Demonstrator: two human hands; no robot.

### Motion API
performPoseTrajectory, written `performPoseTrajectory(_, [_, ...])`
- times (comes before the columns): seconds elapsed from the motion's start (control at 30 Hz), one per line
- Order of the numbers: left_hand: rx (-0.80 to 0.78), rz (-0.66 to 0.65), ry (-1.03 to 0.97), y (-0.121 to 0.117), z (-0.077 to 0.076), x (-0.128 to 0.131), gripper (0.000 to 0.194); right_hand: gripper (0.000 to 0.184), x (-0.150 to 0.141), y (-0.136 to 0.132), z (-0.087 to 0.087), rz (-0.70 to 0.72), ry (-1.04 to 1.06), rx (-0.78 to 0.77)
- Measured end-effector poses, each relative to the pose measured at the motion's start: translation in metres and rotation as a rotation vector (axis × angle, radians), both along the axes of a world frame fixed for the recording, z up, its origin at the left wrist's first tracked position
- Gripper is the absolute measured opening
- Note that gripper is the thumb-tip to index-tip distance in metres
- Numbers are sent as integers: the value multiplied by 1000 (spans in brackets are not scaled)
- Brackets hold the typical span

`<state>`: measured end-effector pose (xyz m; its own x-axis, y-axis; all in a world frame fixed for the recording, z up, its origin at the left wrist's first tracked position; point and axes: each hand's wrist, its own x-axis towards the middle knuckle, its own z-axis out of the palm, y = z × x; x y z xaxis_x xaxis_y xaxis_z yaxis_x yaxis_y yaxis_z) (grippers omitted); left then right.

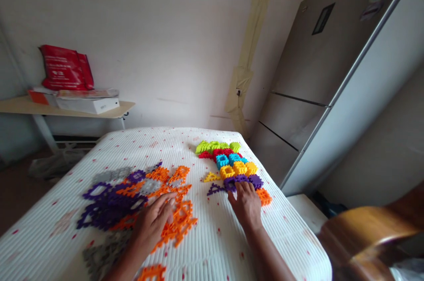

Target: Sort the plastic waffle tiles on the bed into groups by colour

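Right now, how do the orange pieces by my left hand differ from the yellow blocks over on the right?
The orange pieces lie mostly flat in a jumble; the yellow blocks are boxy and sit in a row. The orange pieces mix with purple and gray ones, while the yellow blocks form one color band between blue and purple. Both have notched edges and rest on the white tablecloth.

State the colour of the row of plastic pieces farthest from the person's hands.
The farthest row is lime green, seen best in the head view.
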<state>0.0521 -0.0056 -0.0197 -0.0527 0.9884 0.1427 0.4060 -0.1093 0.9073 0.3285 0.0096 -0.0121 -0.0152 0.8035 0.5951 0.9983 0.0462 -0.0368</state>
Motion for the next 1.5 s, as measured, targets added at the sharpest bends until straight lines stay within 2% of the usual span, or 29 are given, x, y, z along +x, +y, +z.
performPoseTrajectory(0.5, [16,6,24,-2,5,-1,51,10,-6,8,-2,-125,-16,-125])
performPoseTrajectory(0.73, [-29,0,-4,0,3,-3,50,8,-7,11,-4,-91,2,-134])
performPoseTrajectory(0.9, [16,-8,13,0,2,-2,48,9,-4,14,-12,-53,-1,-126])
performPoseTrajectory(1.03, [51,5,27,-1,-2,-2,46,11,-2,15,-16,0,-10,-56])
performPoseTrajectory(1.13, [63,45,197,5,0,-10,46,14,-1,15,-16,87,-10,44])
performPoseTrajectory(1.23, [92,128,531,21,12,-33,40,18,-4,14,-16,189,-1,108])
performPoseTrajectory(1.27, [87,149,580,29,17,-43,38,18,-5,14,-16,216,5,116])
performPoseTrajectory(1.4, [-39,246,770,66,34,-81,34,21,-12,11,-16,294,43,142])
performPoseTrajectory(1.5, [-170,288,870,90,36,-95,33,21,-16,10,-15,343,56,146])
